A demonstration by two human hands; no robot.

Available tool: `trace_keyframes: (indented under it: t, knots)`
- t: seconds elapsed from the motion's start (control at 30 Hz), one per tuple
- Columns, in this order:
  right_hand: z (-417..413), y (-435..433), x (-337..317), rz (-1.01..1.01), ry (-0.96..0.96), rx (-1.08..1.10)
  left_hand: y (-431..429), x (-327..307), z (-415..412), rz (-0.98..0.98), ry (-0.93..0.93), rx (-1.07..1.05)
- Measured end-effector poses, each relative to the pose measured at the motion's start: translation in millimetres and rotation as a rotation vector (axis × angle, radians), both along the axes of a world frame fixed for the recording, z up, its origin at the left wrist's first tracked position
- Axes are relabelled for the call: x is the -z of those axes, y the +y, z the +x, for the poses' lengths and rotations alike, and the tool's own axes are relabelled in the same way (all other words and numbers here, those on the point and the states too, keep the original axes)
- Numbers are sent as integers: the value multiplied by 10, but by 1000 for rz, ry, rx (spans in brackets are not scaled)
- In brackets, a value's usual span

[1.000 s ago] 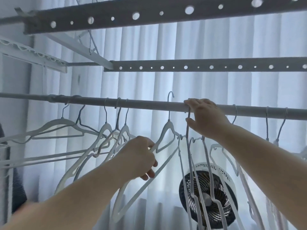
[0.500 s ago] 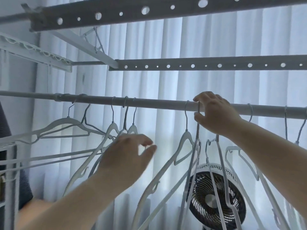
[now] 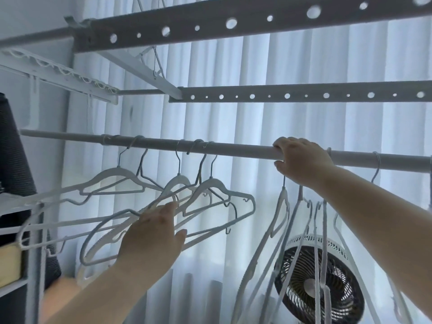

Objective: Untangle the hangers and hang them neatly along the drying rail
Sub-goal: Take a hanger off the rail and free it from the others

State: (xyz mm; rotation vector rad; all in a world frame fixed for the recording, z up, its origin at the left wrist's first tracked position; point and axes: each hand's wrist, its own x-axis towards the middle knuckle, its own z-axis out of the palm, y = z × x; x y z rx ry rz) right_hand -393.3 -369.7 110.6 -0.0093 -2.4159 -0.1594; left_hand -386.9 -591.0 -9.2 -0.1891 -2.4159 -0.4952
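Note:
A grey drying rail [image 3: 233, 148] runs across the view. On its left part hangs a tangled cluster of several white hangers [image 3: 211, 183], tilted and crossing one another. My left hand [image 3: 152, 235] reaches up into them with fingers straight, its fingertips touching a hanger arm. My right hand [image 3: 301, 160] grips the rail, fingers over the top and thumb underneath, covering the hooks of the hangers there. Below that hand several white hangers [image 3: 282, 206] dangle close together, seen nearly edge-on. One more hook [image 3: 376, 169] hangs on the rail further right.
Two perforated grey bars [image 3: 304, 95] [image 3: 233, 22] cross above the rail. A round fan [image 3: 327, 281] stands low behind the right-hand hangers. A white shelf frame [image 3: 14, 206] with dark items is at the left. White curtains [image 3: 257, 118] fill the background.
My left hand let go of a hanger near the middle and moved left to the tangled cluster, now with fingers straight. My right hand stayed at the rail.

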Motion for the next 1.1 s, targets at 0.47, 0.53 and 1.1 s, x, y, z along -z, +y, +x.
trace_keyframes:
  t: [0.47,0.53,1.1]
  knots:
    - [57,88,40,-2,30,-4,-59,96,-247,17,-76,16]
    - [67,97,44,-2,30,-9,-34,49,-254,8,-50,38]
    - [91,176,59,1,28,-27,330,38,-414,-84,-162,123]
